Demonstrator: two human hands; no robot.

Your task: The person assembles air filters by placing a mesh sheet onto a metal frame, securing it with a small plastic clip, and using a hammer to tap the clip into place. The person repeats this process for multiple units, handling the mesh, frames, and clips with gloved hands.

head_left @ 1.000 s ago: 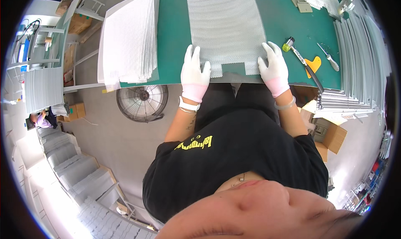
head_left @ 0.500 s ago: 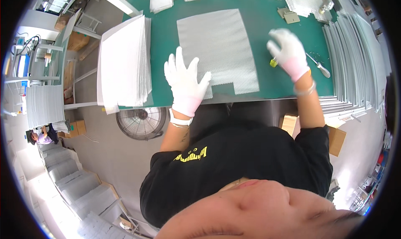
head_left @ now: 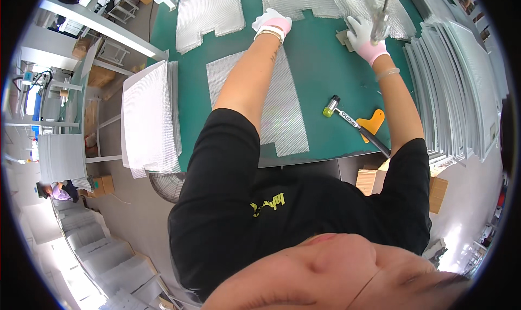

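Observation:
My left hand (head_left: 273,21), in a white glove with a pink cuff, reaches to the far side of the green table, beside the near edge of a stack of silvery mesh sheets (head_left: 297,5). Its fingers are foreshortened, and whether they grip anything is unclear. Under my left forearm lies a single notched mesh sheet (head_left: 287,106). My right hand (head_left: 366,39), gloved alike, is open with fingers apart at the near edge of another mesh stack (head_left: 347,1), next to small beige pieces (head_left: 344,40). A hanging tool (head_left: 380,25) partly covers that hand.
Nearer on the table lie a mallet (head_left: 347,117) with black and yellow-green faces and an orange scraper (head_left: 374,123), partly under its handle. Mesh piles stand at left (head_left: 146,114) and far left (head_left: 209,14). Panels (head_left: 445,87) line the right. A fan (head_left: 165,186) stands below.
My left hand has left the single sheet and reached forward to the far stack. My right hand has moved forward from beside the mallet, uncovering it and the scraper. The view has shifted.

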